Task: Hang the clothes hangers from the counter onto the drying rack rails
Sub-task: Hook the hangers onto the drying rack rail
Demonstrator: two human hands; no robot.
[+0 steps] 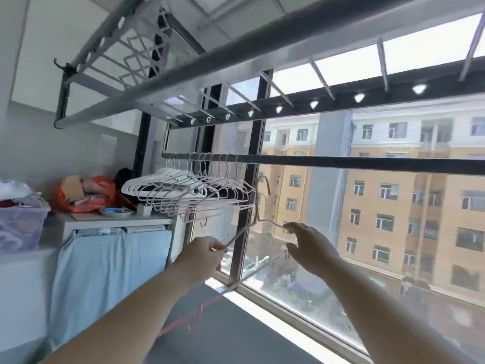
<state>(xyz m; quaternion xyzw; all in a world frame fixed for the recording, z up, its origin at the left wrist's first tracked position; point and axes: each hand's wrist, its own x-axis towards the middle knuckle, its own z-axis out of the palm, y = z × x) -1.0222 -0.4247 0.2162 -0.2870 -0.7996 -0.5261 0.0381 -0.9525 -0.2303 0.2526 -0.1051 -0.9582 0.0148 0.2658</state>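
A thin pink wire hanger (256,222) is held up in front of the window, its hook (263,183) just below the dark lower rail (341,162). My left hand (202,256) pinches its left shoulder. My right hand (309,245) touches its right shoulder with fingers spread. Several white and pink hangers (194,193) hang bunched at the rail's left end. Another pink hanger (191,316) lies on the grey counter (236,337) below my left arm.
The drying rack's upper rails (236,56) and cross bars run overhead. A cabinet (110,224) at the left carries a clear storage box (21,224), an orange bag (86,193) and a dish. A light blue cloth (105,279) hangs down its front. The window (367,206) lies straight ahead.
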